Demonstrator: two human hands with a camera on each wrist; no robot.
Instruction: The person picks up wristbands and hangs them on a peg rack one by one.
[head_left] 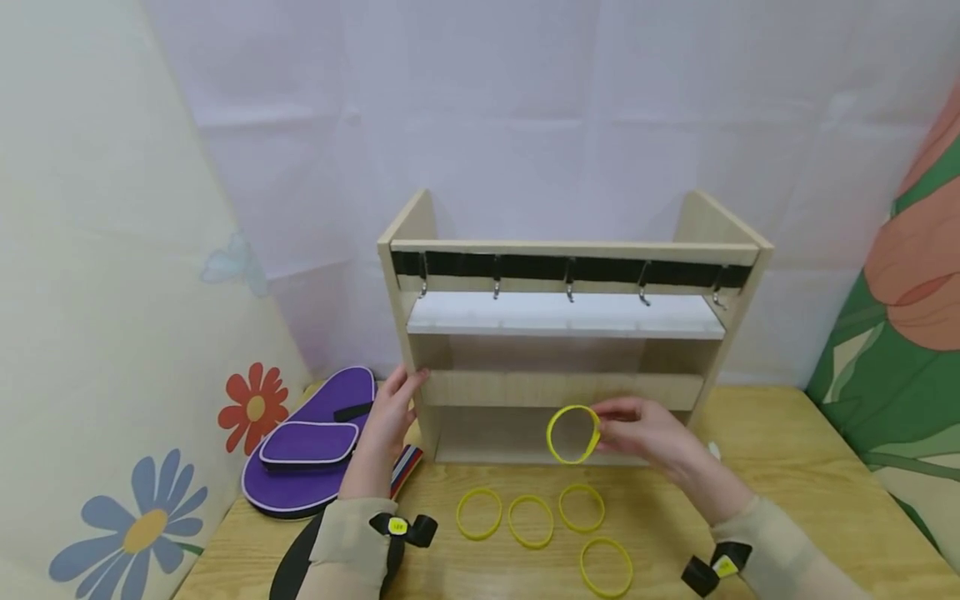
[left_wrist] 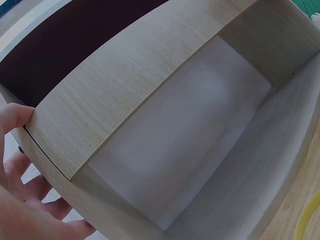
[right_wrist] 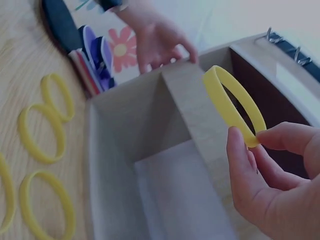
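Note:
A small wooden shelf unit (head_left: pixel 562 390) stands on the table, with a row of metal hooks (head_left: pixel 570 275) on a black strip along its upper front. My left hand (head_left: pixel 384 421) grips its left side panel; the left wrist view shows the thumb at the front board and the fingers outside. Between thumb and fingers, my right hand (right_wrist: pixel 280 185) pinches a yellow silicone wristband (right_wrist: pixel 220 102) by its edge, raised in front of the lower compartment. Several more yellow wristbands (head_left: pixel 460 517) lie flat on the table before the shelf.
To the left, a purple paddle-shaped case (head_left: pixel 307 479) with a zipped pocket leans near the wall. A striped item (head_left: pixel 406 470) and a dark rounded object (head_left: pixel 296 562) lie beside the left forearm. Flower-patterned cloth (head_left: pixel 255 408) hangs at the sides.

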